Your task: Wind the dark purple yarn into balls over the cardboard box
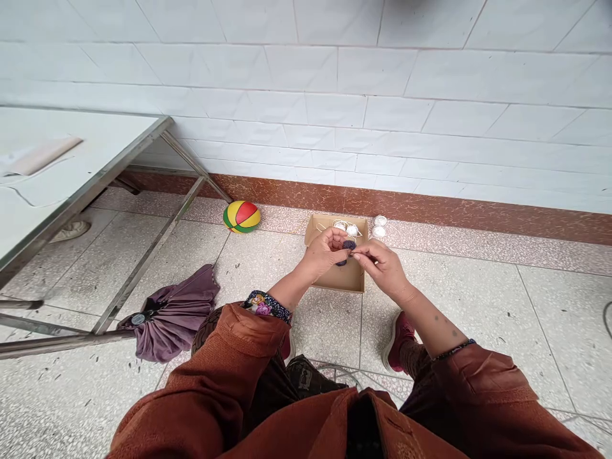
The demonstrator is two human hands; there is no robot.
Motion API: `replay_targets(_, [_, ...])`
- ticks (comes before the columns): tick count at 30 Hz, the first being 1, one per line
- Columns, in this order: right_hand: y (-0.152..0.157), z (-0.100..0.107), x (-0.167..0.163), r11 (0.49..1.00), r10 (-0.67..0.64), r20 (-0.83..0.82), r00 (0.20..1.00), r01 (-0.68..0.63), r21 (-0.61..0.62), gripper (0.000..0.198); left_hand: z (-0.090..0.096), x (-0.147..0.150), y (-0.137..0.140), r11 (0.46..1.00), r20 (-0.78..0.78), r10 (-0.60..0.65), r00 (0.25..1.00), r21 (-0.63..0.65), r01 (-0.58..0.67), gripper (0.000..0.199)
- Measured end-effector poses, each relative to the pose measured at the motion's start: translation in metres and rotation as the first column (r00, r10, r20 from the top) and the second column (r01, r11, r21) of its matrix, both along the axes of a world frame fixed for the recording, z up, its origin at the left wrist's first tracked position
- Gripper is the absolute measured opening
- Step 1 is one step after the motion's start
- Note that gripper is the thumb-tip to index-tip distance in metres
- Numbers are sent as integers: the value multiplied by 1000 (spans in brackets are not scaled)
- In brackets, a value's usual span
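Note:
My left hand (326,249) holds a small dark blue-grey bundle of yarn (349,245) between thumb and fingers. Close against its right side, my right hand (380,265) is closed in a pinch. What those fingertips hold is too small to make out. Both hands hover over a shallow brown cardboard box (354,282). Inside the box, near its far side, lie white balls of yarn (352,230) with loose strands. A second dark piece shows just below my left fingers, partly hidden by them.
Two more white balls (379,226) sit right of the box by the wall. A colourful ball (241,217) rests on the floor to the left. A metal-framed table (119,143) stands at the left, with a purple folded umbrella (179,312) beside its leg.

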State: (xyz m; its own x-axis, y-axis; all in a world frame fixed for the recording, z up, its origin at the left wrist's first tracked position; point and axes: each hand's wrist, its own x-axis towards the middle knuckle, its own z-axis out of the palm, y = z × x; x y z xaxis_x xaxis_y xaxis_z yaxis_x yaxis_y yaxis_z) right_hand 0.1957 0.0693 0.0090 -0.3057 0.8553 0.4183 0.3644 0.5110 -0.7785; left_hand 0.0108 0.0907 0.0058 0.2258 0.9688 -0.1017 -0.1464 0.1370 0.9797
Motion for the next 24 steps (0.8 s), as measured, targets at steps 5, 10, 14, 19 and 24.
replay_targets(5, [9,-1,6,978,-193,-50,980,189,-84,14,5,0,-7,981,88,-187,978,-27,190,43])
replay_targets(10, [10,-16,2,961,-173,-77,982,151,-231,18,7,2,-8,980,198,-199,960,10,201,43])
replay_targets(14, [6,-27,-2,975,-115,-13,993,111,-191,16,8,3,-7,997,203,-77,976,41,70,38])
replay_targets(19, [-2,-29,-7,995,-30,140,990,44,-95,19,4,1,-3,993,147,91,985,55,-100,36])
replay_targets(24, [-7,-18,-7,993,109,164,980,-114,19,22,-1,0,1,992,46,119,992,29,-120,38])
